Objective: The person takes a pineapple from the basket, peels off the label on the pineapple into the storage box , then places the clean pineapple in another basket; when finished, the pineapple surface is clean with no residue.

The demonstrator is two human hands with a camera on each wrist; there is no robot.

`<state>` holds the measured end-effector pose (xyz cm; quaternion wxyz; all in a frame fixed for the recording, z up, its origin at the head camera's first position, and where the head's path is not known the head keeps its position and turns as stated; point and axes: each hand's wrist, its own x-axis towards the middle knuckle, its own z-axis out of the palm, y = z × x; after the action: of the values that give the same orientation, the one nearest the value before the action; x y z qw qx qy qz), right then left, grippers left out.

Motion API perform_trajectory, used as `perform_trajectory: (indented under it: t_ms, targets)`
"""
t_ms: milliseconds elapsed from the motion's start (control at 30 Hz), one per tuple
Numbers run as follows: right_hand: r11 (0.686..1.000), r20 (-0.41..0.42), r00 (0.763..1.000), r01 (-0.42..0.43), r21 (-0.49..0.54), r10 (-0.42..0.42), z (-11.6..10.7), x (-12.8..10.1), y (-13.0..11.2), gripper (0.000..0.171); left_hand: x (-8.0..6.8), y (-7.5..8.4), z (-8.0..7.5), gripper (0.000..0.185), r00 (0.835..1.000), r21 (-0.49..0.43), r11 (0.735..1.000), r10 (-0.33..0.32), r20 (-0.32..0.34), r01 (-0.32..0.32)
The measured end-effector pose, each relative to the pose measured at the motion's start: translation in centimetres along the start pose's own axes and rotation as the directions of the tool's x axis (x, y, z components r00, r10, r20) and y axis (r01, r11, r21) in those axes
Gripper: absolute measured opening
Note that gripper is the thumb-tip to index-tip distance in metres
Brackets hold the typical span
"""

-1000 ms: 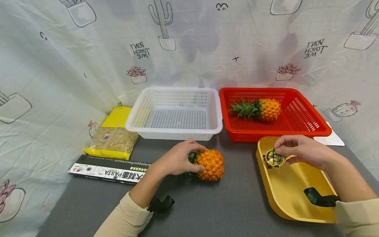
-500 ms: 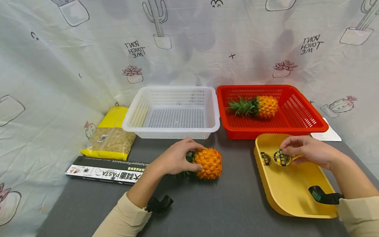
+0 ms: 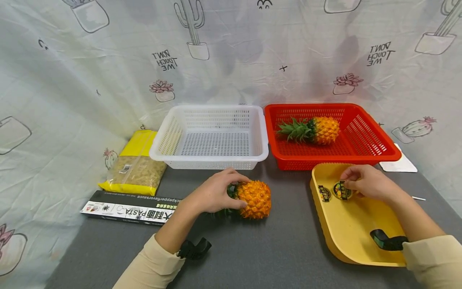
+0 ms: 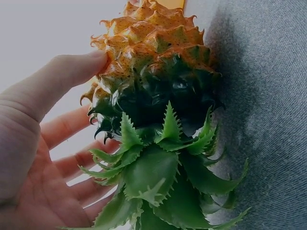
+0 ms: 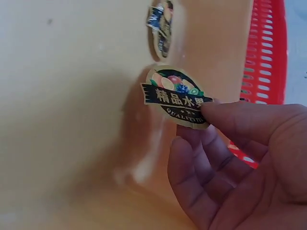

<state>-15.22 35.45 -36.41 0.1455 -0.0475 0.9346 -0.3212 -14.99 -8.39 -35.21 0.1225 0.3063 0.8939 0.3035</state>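
Observation:
On the grey table lies a small orange pineapple (image 3: 254,199) with green leaves. My left hand (image 3: 218,193) holds it near the base of the leaves; in the left wrist view the thumb presses the orange skin (image 4: 148,43) while the other fingers lie behind it. Over the yellow tray (image 3: 355,241), my right hand (image 3: 371,182) pinches an oval fruit sticker (image 5: 175,98) by its edge between thumb and fingers. A second, similar sticker (image 3: 324,193) is at the tray's left side, just beside the held one.
A white basket (image 3: 209,164) and a red basket (image 3: 335,163) stand at the back; another pineapple (image 3: 325,130) lies in the red one. To the left are a yellow bag of pasta (image 3: 135,168) and a long pasta box (image 3: 133,208). A curtain hangs behind.
My right hand has drawn its sticker rightward, away from the second sticker it overlapped, and has shifted slightly since. The left hand keeps its hold on the pineapple.

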Motion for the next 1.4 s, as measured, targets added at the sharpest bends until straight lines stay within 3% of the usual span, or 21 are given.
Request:
perform_trajectory:
  t_ms: [433, 700, 1000, 1200, 1400]
  targets:
    - [0.994, -0.033, 0.999, 0.018, -0.111, -0.022, 0.7, 0.2, 0.0, 0.011, -0.1, -0.1, 0.1, 0.058, 1.000, -0.005, 1.000, 0.008, -0.013, -0.008]
    - [0.971, -0.022, 0.996, 0.075, -0.226, -0.082, 0.9, 0.7, 0.2, 0.027, -0.1, -0.2, 0.2, 0.057, 1.000, -0.032, 0.999, -0.006, -0.008, 0.005]
    - [0.944, -0.016, 0.989, 0.138, -0.299, -0.149, 1.3, 1.0, 0.3, 0.027, -0.1, -0.4, 0.3, 0.057, 1.000, -0.028, 1.000, -0.014, -0.009, 0.014]
    - [0.933, 0.035, 0.989, 0.144, -0.330, -0.140, 1.0, 0.7, -0.5, 0.031, -0.1, -0.4, 0.3, 0.057, 1.000, -0.029, 0.999, -0.023, -0.013, 0.022]
    - [0.918, 0.017, 0.988, 0.151, -0.368, -0.156, 0.4, 0.4, -2.8, 0.034, -0.1, -0.4, 0.3, 0.058, 1.000, -0.026, 0.999, -0.023, -0.010, 0.022]
